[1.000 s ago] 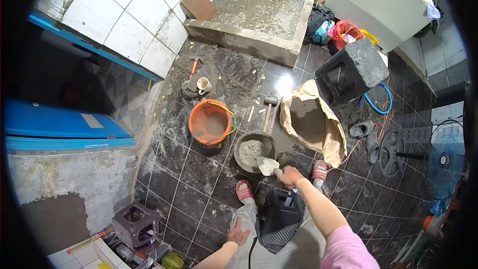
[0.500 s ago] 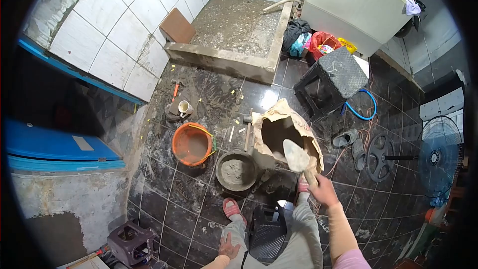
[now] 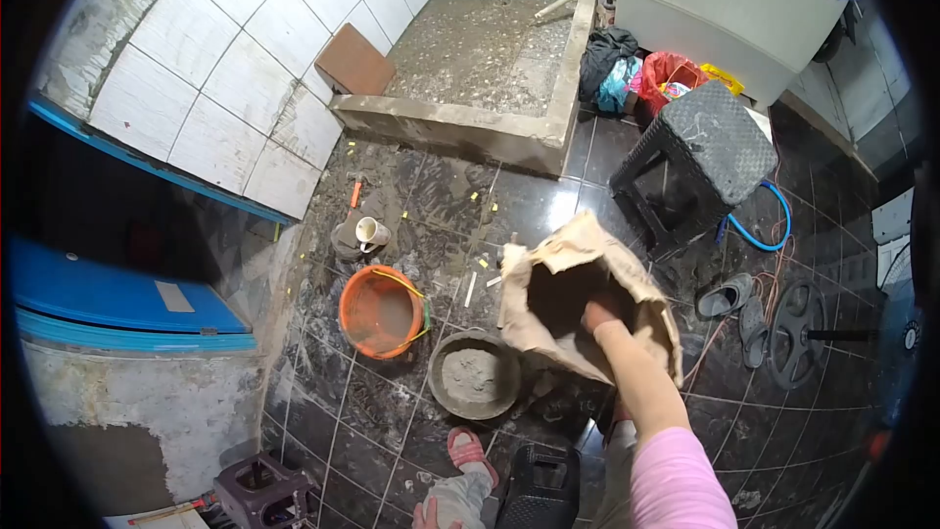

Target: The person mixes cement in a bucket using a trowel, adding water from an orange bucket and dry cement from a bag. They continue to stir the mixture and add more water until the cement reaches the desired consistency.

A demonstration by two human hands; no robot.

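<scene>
My right hand (image 3: 602, 313) reaches down into the torn mouth of a brown paper sack (image 3: 548, 343) that looks dark inside. Its fingers look curled but are mostly hidden; the trowel seen in this hand a moment earlier is out of sight inside the sack. My left hand (image 3: 431, 513) rests on my left knee at the bottom edge, fingers stretched out and holding nothing. Left of the sack stands a round dark basin (image 3: 443, 402) with grey powder in it. Beyond the basin is an orange bucket (image 3: 354, 318) with a yellow-green handle.
A white mug (image 3: 370, 232) and an orange-handled tool (image 3: 355, 194) lie behind the bucket. A black stool (image 3: 715, 132) stands at right, near a blue hose (image 3: 783, 225) and slippers (image 3: 725, 296). Another black stool (image 3: 539, 485) is between my legs. A low concrete curb (image 3: 460, 132) crosses the back.
My right hand has moved from beside the sack, where it held the trowel up, down into the sack's opening. The view has shifted slightly. My left hand stays on the knee.
</scene>
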